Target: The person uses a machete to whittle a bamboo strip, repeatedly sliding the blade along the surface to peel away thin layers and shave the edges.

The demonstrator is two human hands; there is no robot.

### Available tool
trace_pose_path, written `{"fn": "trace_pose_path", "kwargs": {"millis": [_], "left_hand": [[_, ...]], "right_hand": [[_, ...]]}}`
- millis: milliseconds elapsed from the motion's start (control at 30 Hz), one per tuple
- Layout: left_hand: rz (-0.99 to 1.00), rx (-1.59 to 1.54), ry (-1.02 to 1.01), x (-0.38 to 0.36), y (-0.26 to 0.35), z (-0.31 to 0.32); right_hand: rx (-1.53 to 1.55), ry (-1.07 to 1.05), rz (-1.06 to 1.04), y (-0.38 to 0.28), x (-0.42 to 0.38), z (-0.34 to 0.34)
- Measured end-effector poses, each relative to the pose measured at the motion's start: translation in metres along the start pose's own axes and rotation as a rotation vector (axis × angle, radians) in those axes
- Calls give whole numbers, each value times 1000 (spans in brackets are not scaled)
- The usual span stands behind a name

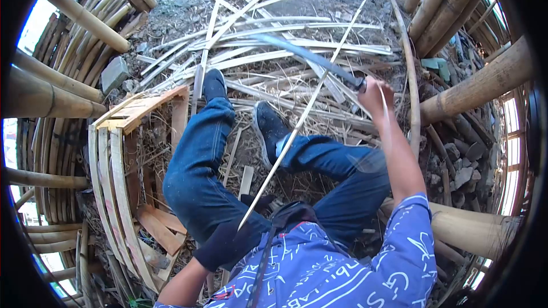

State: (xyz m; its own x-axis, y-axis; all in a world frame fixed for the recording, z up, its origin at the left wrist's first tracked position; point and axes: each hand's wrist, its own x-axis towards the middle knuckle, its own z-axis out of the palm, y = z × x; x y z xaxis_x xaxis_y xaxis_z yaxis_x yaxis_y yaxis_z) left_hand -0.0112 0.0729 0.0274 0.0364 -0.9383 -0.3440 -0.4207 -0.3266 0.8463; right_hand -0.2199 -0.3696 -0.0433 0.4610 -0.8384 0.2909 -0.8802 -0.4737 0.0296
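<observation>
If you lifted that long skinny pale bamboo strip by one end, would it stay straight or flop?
The long thin pale bamboo strip would probably sag and whip a bit, since it is very slender for its length. It likely weighs little. Its split edges look sharp, which may be why the left hand holding it wears a dark glove.

Blue jeans (200, 165), blue white-scribbled shirt (342, 268), black glove (224, 245), pale tan bamboo strips (274, 57).

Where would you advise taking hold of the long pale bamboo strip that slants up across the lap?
Probably near the lower end of the long pale bamboo strip, from its left, where the left hand in a dark glove already meets it; the rest slants away unsupported.
</observation>
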Motion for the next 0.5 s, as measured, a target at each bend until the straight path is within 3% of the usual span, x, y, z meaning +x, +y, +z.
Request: {"fn": "trace_pose_path", "kwargs": {"millis": [67,133,200,267,333,367,500], "left_hand": [[-41,-49,51,-2,8,-1],[-213,-159,-28,-2,14,-4],[-224,-130,-20,-8,31,-8],[-241,-106,-25,-24,22,-2],[-220,235,-141,-42,0,2],[-310,232,-127,-48,6,0],[-377,133,-24,-42,1,8]], "right_hand": [[80,-31,-85,-12,-9,-7],[149,-73,-192,-26,-24,-12],[211,86,-272,-27,-26,-14],[238,105,-245,-16,-14,-13],[104,109,-41,-3,4,-8],[107,106,-22,0,7,-12],[137,74,-129,-10,-5,-33]]}}
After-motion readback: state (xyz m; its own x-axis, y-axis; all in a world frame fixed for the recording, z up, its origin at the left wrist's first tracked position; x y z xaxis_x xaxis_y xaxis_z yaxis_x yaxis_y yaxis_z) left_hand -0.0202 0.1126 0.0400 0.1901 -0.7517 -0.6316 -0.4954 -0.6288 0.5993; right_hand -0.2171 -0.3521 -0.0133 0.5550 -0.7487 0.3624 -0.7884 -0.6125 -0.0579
